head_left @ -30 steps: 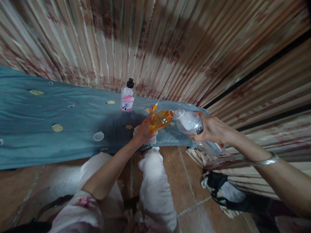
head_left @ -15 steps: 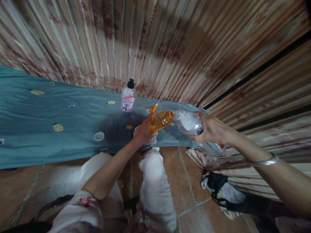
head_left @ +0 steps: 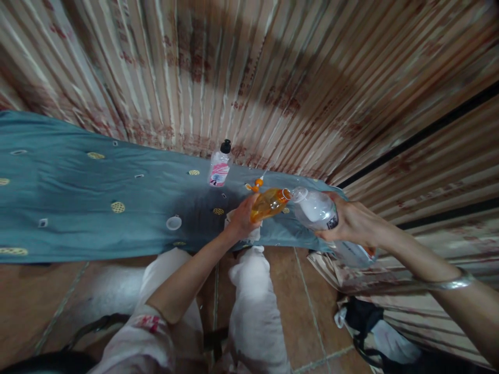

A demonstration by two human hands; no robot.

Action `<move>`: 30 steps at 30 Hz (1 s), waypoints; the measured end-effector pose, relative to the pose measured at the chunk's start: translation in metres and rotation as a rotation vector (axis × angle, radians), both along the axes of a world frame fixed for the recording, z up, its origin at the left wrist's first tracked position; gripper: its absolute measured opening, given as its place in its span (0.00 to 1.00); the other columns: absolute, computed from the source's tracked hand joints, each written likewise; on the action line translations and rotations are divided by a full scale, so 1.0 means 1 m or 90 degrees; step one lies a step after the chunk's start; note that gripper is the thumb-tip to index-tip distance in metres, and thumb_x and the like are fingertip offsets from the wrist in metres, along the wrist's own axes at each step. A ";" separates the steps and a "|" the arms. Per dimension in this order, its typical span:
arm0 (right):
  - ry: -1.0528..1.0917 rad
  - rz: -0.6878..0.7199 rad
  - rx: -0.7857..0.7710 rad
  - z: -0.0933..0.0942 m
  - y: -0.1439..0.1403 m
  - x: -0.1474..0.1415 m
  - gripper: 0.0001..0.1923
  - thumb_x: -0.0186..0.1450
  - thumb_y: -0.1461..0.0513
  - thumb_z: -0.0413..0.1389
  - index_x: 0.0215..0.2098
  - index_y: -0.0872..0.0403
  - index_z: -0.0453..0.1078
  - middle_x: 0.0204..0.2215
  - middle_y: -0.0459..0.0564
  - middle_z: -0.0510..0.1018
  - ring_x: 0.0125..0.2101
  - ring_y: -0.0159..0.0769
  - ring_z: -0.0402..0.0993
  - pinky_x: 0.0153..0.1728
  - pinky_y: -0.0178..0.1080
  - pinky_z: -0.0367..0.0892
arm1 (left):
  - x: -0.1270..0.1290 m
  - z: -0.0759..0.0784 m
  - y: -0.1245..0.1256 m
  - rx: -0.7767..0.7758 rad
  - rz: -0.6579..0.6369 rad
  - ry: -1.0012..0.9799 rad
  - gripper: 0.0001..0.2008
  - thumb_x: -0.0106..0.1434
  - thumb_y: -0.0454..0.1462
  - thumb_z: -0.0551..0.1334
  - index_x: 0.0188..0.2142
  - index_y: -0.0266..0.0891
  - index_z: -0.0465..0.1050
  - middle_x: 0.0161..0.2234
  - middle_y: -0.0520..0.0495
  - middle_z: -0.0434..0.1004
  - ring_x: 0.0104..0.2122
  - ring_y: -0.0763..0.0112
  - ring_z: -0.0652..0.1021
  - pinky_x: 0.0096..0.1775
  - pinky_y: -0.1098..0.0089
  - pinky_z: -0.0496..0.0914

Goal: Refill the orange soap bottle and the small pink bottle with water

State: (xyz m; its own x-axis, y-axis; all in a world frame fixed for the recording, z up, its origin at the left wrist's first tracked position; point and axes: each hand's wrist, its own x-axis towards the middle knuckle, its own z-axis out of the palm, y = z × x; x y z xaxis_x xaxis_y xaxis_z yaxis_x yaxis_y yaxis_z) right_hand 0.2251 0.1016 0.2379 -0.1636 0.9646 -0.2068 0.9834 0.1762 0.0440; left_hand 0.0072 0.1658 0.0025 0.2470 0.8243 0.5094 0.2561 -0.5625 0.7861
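Note:
My left hand [head_left: 240, 222] grips a small orange bottle [head_left: 268, 203], tilted with its open neck pointing right. My right hand [head_left: 353, 224] holds a larger clear bottle [head_left: 317, 212] with a white and black label, tilted so its mouth meets the orange bottle's neck. Both bottles hover above the right end of a teal cloth [head_left: 78, 197]. An orange pump top [head_left: 257, 182] lies on the cloth just behind the orange bottle. A white cap [head_left: 173, 223] rests on the cloth left of my left hand.
A clear bottle with a black cap and pink label [head_left: 219, 165] stands at the back of the cloth, against a striped curtain [head_left: 249, 72]. White-clad knees [head_left: 253, 301] sit over a brown tiled floor [head_left: 300, 291]. A dark bag [head_left: 374, 332] lies at lower right.
The two bottles stay mouth to mouth in the same grip. The view has shifted, so everything sits slightly lower and to the right in the picture.

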 end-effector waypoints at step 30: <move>-0.001 -0.026 -0.038 0.001 0.001 -0.002 0.46 0.53 0.46 0.61 0.63 0.60 0.58 0.38 0.56 0.82 0.41 0.56 0.82 0.40 0.45 0.71 | -0.001 0.003 -0.001 -0.011 0.014 0.009 0.37 0.52 0.30 0.63 0.62 0.40 0.60 0.57 0.37 0.75 0.58 0.52 0.76 0.61 0.48 0.70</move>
State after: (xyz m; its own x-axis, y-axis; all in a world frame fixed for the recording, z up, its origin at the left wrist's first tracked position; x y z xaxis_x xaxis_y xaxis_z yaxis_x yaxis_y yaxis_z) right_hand 0.2231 0.1030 0.2390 -0.1238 0.9563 -0.2648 0.9897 0.1383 0.0368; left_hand 0.0066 0.1651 0.0059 0.2366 0.8381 0.4915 0.2794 -0.5432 0.7917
